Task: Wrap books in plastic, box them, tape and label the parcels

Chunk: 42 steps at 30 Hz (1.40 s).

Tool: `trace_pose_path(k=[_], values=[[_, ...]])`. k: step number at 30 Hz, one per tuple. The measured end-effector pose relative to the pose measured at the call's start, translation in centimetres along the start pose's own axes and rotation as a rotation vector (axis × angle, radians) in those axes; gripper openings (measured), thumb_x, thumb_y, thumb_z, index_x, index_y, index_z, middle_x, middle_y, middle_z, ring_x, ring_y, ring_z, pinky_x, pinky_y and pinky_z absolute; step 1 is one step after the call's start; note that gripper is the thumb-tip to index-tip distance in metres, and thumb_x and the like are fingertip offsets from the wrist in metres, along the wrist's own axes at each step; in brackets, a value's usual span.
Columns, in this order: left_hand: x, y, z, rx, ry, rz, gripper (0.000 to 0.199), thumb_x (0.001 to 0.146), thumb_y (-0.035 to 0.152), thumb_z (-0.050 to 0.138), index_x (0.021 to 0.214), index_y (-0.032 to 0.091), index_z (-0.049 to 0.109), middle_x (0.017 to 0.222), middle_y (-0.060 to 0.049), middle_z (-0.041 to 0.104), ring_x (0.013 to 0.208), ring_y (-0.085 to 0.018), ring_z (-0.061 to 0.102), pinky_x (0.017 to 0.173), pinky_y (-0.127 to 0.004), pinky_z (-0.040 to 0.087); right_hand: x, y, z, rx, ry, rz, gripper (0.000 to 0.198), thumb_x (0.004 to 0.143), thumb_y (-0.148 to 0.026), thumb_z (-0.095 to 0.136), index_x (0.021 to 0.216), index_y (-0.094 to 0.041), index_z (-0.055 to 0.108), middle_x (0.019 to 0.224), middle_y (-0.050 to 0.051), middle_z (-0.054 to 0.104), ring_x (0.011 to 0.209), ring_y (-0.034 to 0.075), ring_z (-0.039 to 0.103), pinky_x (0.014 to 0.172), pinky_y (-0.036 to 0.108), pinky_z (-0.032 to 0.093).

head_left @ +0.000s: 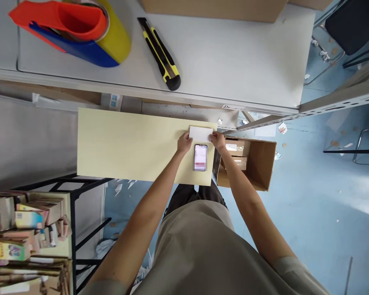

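Note:
A small white rectangular piece (201, 134), like a card or flat box, is held level between my two hands over the right end of a pale yellow board (126, 143). My left hand (184, 144) pinches its left edge, fingers closed. At its right edge my right hand (218, 140) grips it the same way. Just below the white piece, a phone (200, 157) with a lit screen lies on the board. Whether the white piece is a single sheet or a thin box I cannot tell.
An open cardboard box (260, 164) holding smaller boxes stands right of the board. On the grey shelf (233, 57) above lie a utility knife (160, 53) and a tape dispenser (80, 32). Stacked small boxes (33, 217) fill a rack at lower left. Scraps litter the blue floor (310, 196).

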<state>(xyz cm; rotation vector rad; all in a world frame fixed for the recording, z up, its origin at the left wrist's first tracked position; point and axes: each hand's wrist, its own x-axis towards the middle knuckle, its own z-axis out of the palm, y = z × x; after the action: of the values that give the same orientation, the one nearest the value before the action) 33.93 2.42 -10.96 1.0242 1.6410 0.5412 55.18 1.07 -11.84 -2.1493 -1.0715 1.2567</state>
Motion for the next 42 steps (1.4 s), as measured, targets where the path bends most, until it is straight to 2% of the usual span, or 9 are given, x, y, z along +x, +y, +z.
trace_pose_path(k=[5,10,13,16,20,26,33,37,42], values=[[0.5,-0.4,0.5,0.004,0.056,-0.015,0.036,0.084,0.015,0.071,0.119,0.018,0.079,0.13,-0.013,0.075,0.103,-0.024,0.072,0.109,-0.04,0.056,-0.1,-0.6,0.2,-0.022,0.025,0.053,0.027,0.104,-0.027,0.063,0.125,-0.015,0.077,0.116,0.015,0.084,0.101,0.025,0.079,0.096,0.037,0.06],[0.9,-0.5,0.7,0.04,0.042,-0.014,0.036,0.088,0.013,0.068,0.122,0.018,0.077,0.132,-0.013,0.073,0.104,-0.024,0.073,0.111,-0.041,0.055,-0.6,-1.1,0.5,-0.153,0.077,0.026,0.033,0.106,-0.023,0.056,0.129,-0.013,0.077,0.126,0.018,0.08,0.105,0.026,0.076,0.101,0.036,0.058],[0.8,-0.5,0.7,0.076,0.067,-0.004,0.027,0.089,0.015,0.069,0.114,0.018,0.078,0.126,-0.013,0.073,0.105,-0.027,0.072,0.11,-0.042,0.055,-1.2,-1.3,0.7,-0.233,0.123,0.024,0.033,0.105,-0.02,0.053,0.127,-0.012,0.077,0.13,0.02,0.076,0.108,0.025,0.075,0.104,0.036,0.056],[0.7,-0.4,1.0,0.136,0.075,0.031,0.016,0.09,0.017,0.068,0.103,0.021,0.077,0.112,-0.011,0.072,0.105,-0.029,0.069,0.109,-0.045,0.054,-2.1,-1.3,1.1,-0.256,0.127,0.022,0.032,0.105,-0.02,0.053,0.123,-0.013,0.078,0.127,0.02,0.075,0.11,0.028,0.074,0.105,0.039,0.057],[0.6,-0.4,1.5,0.197,0.071,0.091,0.014,0.089,0.016,0.068,0.1,0.022,0.075,0.099,-0.011,0.068,0.108,-0.031,0.065,0.109,-0.045,0.052,-3.0,-1.5,1.7,-0.228,0.121,0.012,0.032,0.106,-0.024,0.055,0.128,-0.013,0.075,0.134,0.022,0.071,0.11,0.03,0.075,0.104,0.045,0.06],[-0.1,-0.3,2.1,0.202,0.154,0.093,0.022,0.092,0.015,0.068,0.112,0.02,0.077,0.119,-0.015,0.07,0.112,-0.033,0.068,0.109,-0.046,0.051,-3.9,-2.1,2.2,-0.281,0.101,0.016,0.041,0.109,-0.027,0.056,0.145,-0.01,0.066,0.148,0.026,0.063,0.129,0.036,0.071,0.11,0.047,0.059],[-0.1,0.1,1.9,0.197,0.178,0.007,0.022,0.096,0.021,0.07,0.116,0.019,0.078,0.13,-0.017,0.073,0.103,-0.03,0.074,0.108,-0.048,0.053,-4.7,-2.2,2.0,-0.25,0.149,-0.026,0.043,0.109,-0.025,0.054,0.149,-0.011,0.064,0.145,0.024,0.065,0.128,0.035,0.071,0.107,0.048,0.061],[-0.3,0.2,1.8,0.146,0.194,0.005,0.021,0.093,0.017,0.071,0.112,0.02,0.079,0.121,-0.014,0.078,0.104,-0.031,0.075,0.107,-0.047,0.054,-4.8,-2.5,1.6,-0.224,0.151,-0.006,0.041,0.109,-0.021,0.052,0.147,-0.018,0.066,0.135,0.017,0.073,0.116,0.03,0.076,0.102,0.045,0.063],[-0.4,0.8,1.5,0.105,0.252,0.009,0.014,0.091,0.022,0.076,0.105,0.023,0.079,0.108,-0.009,0.081,0.104,-0.028,0.075,0.107,-0.045,0.055,-4.7,-2.7,1.1,-0.243,0.161,0.01,0.038,0.11,-0.02,0.054,0.145,-0.023,0.069,0.128,0.013,0.078,0.116,0.029,0.076,0.105,0.046,0.061]])
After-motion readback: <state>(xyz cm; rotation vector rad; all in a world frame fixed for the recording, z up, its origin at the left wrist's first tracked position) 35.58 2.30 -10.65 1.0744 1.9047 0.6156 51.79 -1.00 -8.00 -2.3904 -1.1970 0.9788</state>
